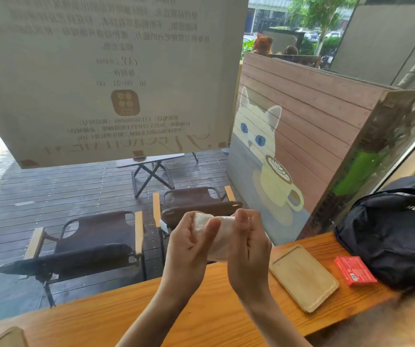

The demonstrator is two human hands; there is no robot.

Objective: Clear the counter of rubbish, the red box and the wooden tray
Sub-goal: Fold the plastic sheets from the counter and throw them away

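Note:
Both my hands are raised above the wooden counter [201, 319] and hold a crumpled white wrapper [220, 236] between them. My left hand [189, 244] pinches its left end with thumb and fingers. My right hand [249, 246] grips its right side with curled fingers. To the right, a pale wooden tray [304, 276] lies flat on the counter with nothing on it. A small red box [354, 270] lies just right of the tray, beside a black backpack.
A black backpack [396, 229] sits on the counter's right end against the window. Another pale wooden piece [4, 338] shows at the bottom left corner. Beyond the glass are folding chairs [86, 244], a deck and a painted cat panel [289, 156].

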